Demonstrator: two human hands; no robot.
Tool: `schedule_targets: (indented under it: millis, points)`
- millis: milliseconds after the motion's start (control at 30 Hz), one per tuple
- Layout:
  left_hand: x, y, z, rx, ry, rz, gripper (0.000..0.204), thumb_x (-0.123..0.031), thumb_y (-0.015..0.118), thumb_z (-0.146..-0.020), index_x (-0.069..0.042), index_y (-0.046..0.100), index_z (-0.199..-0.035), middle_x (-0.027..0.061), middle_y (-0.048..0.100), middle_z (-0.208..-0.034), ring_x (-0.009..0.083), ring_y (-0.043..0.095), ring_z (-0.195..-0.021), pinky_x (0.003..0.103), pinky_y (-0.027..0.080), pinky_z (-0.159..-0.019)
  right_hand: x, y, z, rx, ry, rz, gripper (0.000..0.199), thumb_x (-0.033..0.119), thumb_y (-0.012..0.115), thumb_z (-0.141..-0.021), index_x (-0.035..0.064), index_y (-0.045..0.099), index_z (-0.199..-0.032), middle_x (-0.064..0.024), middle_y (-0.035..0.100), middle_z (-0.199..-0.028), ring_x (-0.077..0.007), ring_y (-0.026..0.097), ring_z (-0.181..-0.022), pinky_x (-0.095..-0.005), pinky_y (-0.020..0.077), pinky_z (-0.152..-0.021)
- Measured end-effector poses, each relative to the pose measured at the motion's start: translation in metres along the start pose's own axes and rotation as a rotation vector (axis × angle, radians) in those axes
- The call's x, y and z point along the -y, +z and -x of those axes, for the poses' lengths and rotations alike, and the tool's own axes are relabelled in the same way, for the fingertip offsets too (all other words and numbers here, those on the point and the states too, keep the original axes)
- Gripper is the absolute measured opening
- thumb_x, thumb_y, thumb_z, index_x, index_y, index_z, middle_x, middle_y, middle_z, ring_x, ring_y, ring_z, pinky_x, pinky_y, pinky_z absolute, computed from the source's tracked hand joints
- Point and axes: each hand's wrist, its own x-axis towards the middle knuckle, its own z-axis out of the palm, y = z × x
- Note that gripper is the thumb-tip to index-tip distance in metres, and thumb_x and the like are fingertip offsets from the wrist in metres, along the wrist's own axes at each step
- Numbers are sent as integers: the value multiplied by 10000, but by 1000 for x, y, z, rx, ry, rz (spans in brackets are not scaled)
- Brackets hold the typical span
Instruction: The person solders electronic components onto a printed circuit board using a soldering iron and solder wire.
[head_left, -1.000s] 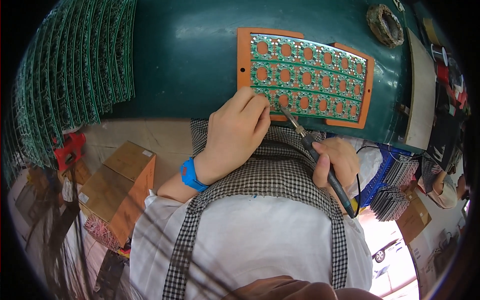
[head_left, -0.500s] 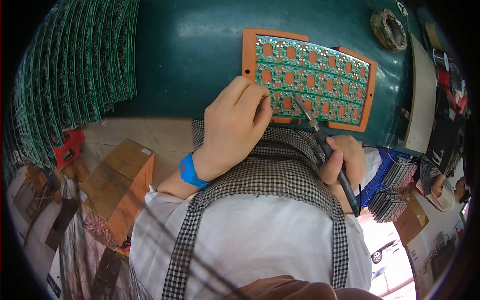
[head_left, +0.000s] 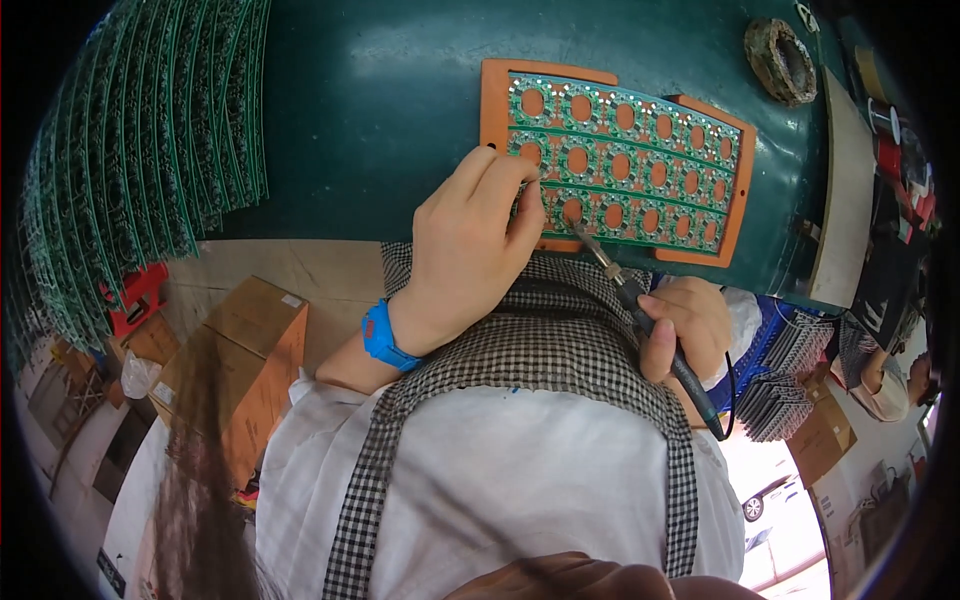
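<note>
A green circuit board panel with rows of oval cutouts lies in an orange frame on the green table. My right hand grips a soldering iron by its dark handle. The iron's tip points up and left, at the panel's bottom row near the left end. My left hand, with a blue wristband above it, rests over the frame's lower left corner. Its thumb and forefinger are pinched at the panel's left edge; whatever is between them is hidden.
A tall row of green circuit panels stands at the far left. A ring-shaped roll and a pale board are at the table's right. Cardboard boxes stand on the floor at left. Another person's arm shows at far right.
The soldering iron's tip has moved a little left and down along the panel's bottom row. My left hand stays pinched at nearly the same place.
</note>
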Motion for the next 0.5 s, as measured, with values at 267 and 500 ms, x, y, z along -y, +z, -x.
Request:
schedule_targets:
  millis: [267, 500]
  points:
    - [-2, 4, -2, -6, 26, -89, 119, -38, 646, -768, -54, 573, -860, 68, 520, -770, 230, 574, -634, 330, 470, -515, 8, 4, -12, -57, 178, 120, 85, 25, 585, -720, -35, 629, -762, -124, 626, -646, -240, 609, -529, -317, 480, -494]
    - [-1, 8, -4, -4, 58, -102, 114, -41, 644, -766, -57, 582, -861, 59, 515, -776, 220, 575, -638, 324, 477, -509, 1, 10, -16, -6, 236, 81, 83, 11, 607, -733, -37, 644, -791, -130, 638, -668, -236, 629, -565, -304, 504, -536]
